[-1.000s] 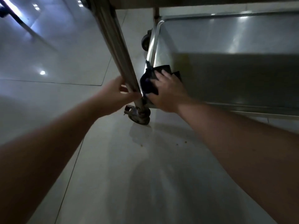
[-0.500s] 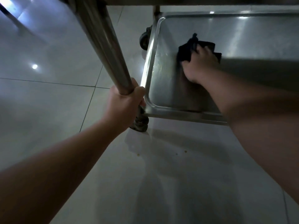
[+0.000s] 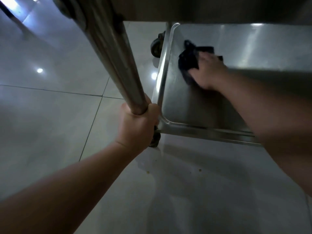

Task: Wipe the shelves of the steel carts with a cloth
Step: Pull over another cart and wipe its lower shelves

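The steel cart's bottom shelf (image 3: 177, 105) is a shiny tray with a raised rim, seen from above at the upper right. A dark cloth (image 3: 189, 59) lies on the shelf near its far left corner. My right hand (image 3: 207, 71) presses flat on the cloth, fingers spread over it. My left hand (image 3: 136, 125) is wrapped around the cart's near left upright post (image 3: 114, 56), low down by the shelf corner. The shelf above hides the far part of the tray.
Glossy pale floor tiles (image 3: 50, 115) spread to the left and below. A black caster (image 3: 157, 46) sits at the cart's far left corner; another caster (image 3: 155, 141) shows under my left hand. Small crumbs (image 3: 200, 170) lie on the floor in front.
My right hand slid the cloth from the shelf's near left corner toward the far left corner. My left hand closed fully around the post. The view moved closer over the shelf.
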{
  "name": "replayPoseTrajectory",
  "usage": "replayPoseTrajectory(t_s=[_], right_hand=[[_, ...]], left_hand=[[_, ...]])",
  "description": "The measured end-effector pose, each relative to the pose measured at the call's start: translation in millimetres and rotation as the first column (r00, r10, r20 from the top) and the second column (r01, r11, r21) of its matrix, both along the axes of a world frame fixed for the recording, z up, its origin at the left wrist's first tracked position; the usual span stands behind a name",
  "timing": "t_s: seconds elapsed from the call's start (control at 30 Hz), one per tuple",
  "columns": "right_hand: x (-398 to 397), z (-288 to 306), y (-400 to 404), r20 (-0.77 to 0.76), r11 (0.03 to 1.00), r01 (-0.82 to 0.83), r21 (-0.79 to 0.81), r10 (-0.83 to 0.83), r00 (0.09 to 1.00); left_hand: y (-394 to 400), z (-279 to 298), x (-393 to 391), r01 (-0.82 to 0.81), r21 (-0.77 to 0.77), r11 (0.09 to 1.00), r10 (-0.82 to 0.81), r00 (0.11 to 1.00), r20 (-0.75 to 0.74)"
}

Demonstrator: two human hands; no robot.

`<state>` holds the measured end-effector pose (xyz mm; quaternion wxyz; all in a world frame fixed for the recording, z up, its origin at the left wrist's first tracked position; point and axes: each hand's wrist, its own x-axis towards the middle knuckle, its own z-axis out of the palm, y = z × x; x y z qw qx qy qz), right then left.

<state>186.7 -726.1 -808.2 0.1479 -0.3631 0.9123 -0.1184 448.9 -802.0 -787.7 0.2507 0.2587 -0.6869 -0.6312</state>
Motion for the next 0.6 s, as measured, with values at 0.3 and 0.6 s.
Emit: replayPoseTrajectory(t_s=[0.3,0.6], right_hand=[[-9,9,-79,0.055,0.990,-0.013,0.144,0.005,0.998],[110,3,16,0.048,0.879,-0.472,-0.071,0.476,0.878]], left_hand=[[-7,-5,-2,-0.006,-0.027,1.000,0.006,1.000,0.002],[-5,-1,-3,-0.029,-0.006,1.000,0.029,1.000,-0.006]])
